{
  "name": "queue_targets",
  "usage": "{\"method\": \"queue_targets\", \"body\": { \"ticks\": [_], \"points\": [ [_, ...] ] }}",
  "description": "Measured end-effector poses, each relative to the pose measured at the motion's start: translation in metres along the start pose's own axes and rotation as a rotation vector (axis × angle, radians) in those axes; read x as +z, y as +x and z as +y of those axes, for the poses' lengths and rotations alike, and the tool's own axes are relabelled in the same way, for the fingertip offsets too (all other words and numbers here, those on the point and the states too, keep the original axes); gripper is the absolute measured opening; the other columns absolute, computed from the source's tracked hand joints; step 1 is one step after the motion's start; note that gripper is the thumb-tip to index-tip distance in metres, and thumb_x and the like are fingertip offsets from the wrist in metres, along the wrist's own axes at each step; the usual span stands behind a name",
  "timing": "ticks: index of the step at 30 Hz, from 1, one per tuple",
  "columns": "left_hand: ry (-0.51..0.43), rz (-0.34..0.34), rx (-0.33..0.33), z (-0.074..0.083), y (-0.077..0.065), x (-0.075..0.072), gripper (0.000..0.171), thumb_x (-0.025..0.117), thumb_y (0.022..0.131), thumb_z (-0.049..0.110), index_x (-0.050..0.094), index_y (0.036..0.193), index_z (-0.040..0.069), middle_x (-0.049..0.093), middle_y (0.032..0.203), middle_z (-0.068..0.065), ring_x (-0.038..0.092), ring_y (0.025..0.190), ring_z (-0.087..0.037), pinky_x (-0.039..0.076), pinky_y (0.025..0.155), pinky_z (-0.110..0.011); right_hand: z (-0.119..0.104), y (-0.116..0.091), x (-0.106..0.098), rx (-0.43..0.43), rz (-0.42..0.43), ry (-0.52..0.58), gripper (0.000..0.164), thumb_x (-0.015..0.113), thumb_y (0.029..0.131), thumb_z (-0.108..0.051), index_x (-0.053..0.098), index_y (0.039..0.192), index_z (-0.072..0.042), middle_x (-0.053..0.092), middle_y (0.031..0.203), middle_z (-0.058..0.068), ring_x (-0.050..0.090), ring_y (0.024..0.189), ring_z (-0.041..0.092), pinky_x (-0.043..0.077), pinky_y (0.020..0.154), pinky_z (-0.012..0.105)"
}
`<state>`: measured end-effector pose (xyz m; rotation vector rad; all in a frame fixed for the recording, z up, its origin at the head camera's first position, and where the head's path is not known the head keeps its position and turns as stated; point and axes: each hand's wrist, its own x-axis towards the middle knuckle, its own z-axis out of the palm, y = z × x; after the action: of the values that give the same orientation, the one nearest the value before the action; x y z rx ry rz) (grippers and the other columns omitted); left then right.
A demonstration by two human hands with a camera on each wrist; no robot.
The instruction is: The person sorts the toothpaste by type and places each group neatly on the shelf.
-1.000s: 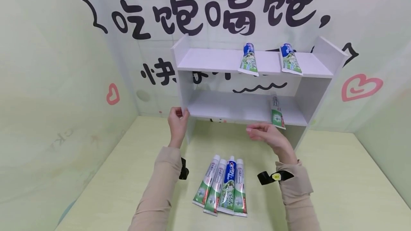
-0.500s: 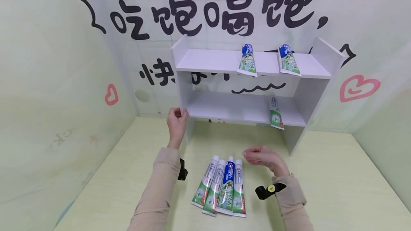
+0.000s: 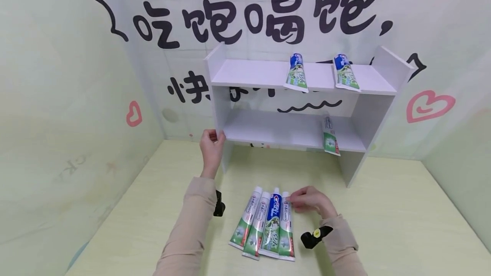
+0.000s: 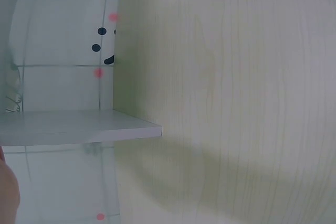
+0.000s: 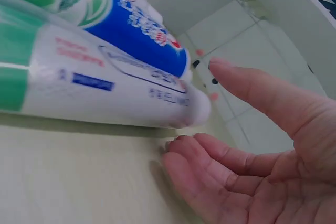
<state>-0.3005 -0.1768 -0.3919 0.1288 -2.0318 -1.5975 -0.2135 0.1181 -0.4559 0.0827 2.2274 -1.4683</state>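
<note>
My left hand (image 3: 212, 150) grips the left side panel of a white two-tier shelf (image 3: 268, 129), thumb in front; in the left wrist view only a bit of the hand shows at the left edge. On the table lie several toothpaste tubes fanned side by side, caps toward the shelf: white-and-green ones, with a blue-and-green tube (image 3: 273, 225) among them. Beside the cap of the rightmost white-and-green tube (image 3: 285, 229) is my right hand (image 3: 311, 200). In the right wrist view its thumb and fingers (image 5: 252, 93) are spread apart near that cap, holding nothing.
Two blue-and-green toothpaste tubes (image 3: 297, 73) lie on the top shelf, their ends over its front edge. One white-and-green tube (image 3: 330, 136) lies at the right of the middle shelf. Behind stands a wall (image 3: 245, 50) with black lettering.
My right hand has come down from below the middle shelf to the rightmost tube's cap on the table. The left hand stays on the side panel.
</note>
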Motion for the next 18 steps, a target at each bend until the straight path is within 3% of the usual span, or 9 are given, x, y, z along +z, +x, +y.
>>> {"method": "queue_targets", "body": {
  "ticks": [6, 18],
  "points": [
    [0.007, -0.006, -0.024, 0.001, 0.0, 0.0, 0.03, 0.058, 0.085, 0.019, 0.051, 0.103, -0.004, 0.057, 0.1, -0.019, 0.055, 0.093, -0.027, 0.05, 0.083, -0.037, -0.001, -0.001, 0.012, 0.032, 0.05, 0.005, 0.05, 0.075, 0.072, -0.017, 0.053, 0.109, 0.008, 0.062, 0.095, 0.016, 0.063, 0.072, 0.016, 0.056, 0.068, 0.029],
    [-0.002, -0.005, -0.016, 0.002, 0.0, 0.001, 0.03, 0.057, 0.086, 0.018, 0.05, 0.103, -0.005, 0.057, 0.1, -0.02, 0.054, 0.092, -0.027, 0.049, 0.082, -0.036, -0.008, -0.006, 0.026, 0.034, 0.066, -0.071, 0.047, 0.073, 0.07, -0.003, 0.046, 0.106, 0.01, 0.058, 0.093, 0.02, 0.063, 0.076, 0.023, 0.055, 0.066, 0.031]
  ]
}}
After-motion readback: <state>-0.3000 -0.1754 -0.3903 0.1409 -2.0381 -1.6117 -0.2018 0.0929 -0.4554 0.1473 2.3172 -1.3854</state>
